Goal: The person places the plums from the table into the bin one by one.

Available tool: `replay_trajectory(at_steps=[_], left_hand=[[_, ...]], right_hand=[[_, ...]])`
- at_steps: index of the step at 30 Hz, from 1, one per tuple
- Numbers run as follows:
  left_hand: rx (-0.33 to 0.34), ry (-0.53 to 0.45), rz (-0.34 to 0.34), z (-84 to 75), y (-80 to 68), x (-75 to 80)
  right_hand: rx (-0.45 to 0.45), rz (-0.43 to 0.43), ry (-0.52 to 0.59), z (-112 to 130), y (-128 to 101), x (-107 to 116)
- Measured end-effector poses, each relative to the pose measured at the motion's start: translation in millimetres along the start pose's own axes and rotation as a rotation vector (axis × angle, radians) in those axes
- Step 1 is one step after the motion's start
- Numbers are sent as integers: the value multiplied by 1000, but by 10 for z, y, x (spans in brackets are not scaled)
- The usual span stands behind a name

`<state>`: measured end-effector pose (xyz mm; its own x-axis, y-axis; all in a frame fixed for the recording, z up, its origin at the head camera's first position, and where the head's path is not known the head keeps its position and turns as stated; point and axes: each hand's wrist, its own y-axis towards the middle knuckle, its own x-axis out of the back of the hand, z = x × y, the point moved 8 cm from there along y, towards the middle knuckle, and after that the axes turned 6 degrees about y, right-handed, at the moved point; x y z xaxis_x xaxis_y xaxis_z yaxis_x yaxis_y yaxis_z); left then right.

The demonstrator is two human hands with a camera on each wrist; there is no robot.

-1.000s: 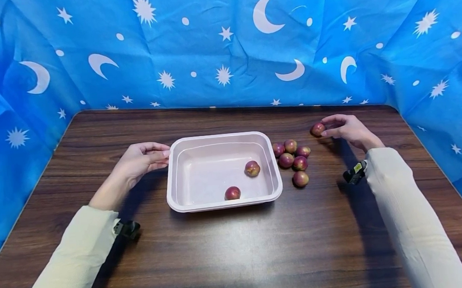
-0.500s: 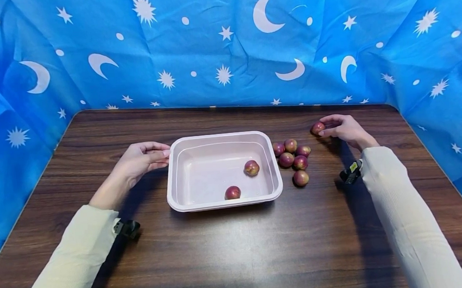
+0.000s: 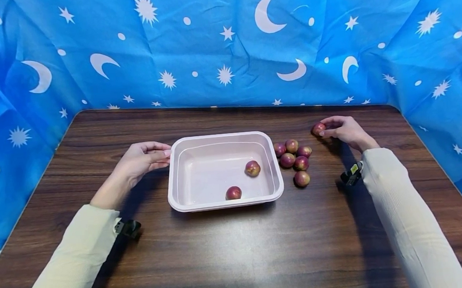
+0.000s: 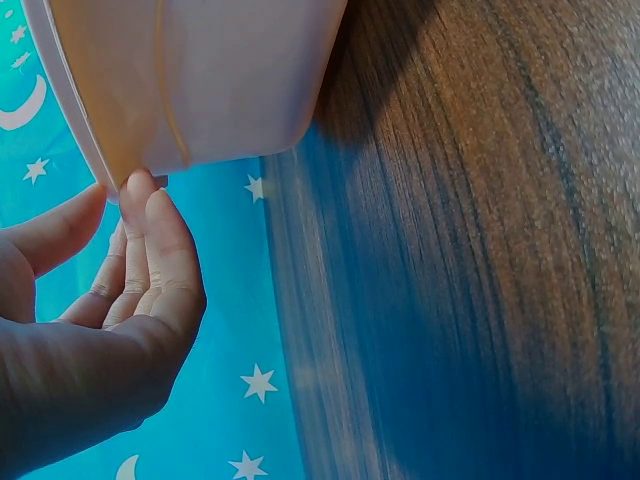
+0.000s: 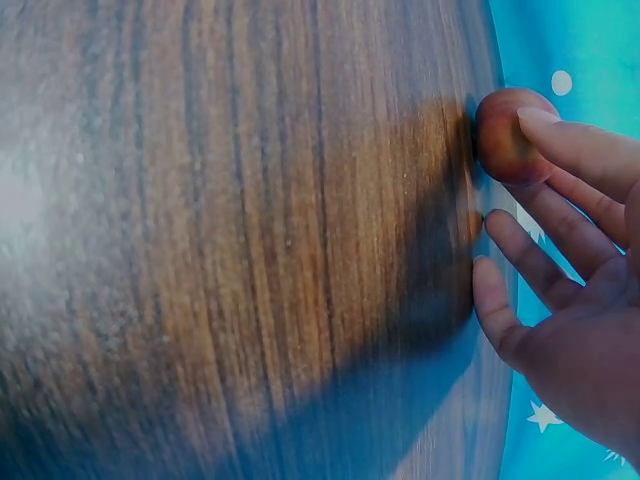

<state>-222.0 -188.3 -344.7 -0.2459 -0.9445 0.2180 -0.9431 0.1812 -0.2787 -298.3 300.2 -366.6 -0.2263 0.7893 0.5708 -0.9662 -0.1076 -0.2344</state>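
In the head view my left hand (image 3: 144, 162) pinches the left rim of a pale pinkish plastic basin (image 3: 203, 205). The left wrist view shows its thumb and fingertips (image 4: 138, 190) at the rim's corner. Two reddish plums (image 3: 252, 168) lie inside the basin, apart from each other. Far back on the right, my right hand (image 3: 346, 130) holds another plum (image 3: 318, 129) between thumb and fingers, at the tabletop. In the right wrist view the thumb lies over this plum (image 5: 510, 140), and the lower fingers sit near the wood.
Just right of the basin, several more plums (image 3: 293, 157) are clustered on the dark wooden table (image 3: 239, 252). A blue cloth (image 3: 223, 40) with white moons and stars hangs round the table's back and sides.
My right wrist and forearm have shifted slightly to the left, with the fingers staying at the far plum. The left hand, the basin and the other plums look unmoved.
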Motion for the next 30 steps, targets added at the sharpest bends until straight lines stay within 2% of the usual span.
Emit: replay_trajectory(at_steps=[12,20,26,30], left_hand=[[14,0,1,12,3,-6],[13,-5,3,24,6,-3],[11,-7,3,24,10,3],[6,-9,2,19,12,4]], right_hand=[[8,4,-10,-18,-45,6],[-15,22,29,-22,-109,32],[-15,45,41,44,-157,57],[22,40,-1,123,-166,91]])
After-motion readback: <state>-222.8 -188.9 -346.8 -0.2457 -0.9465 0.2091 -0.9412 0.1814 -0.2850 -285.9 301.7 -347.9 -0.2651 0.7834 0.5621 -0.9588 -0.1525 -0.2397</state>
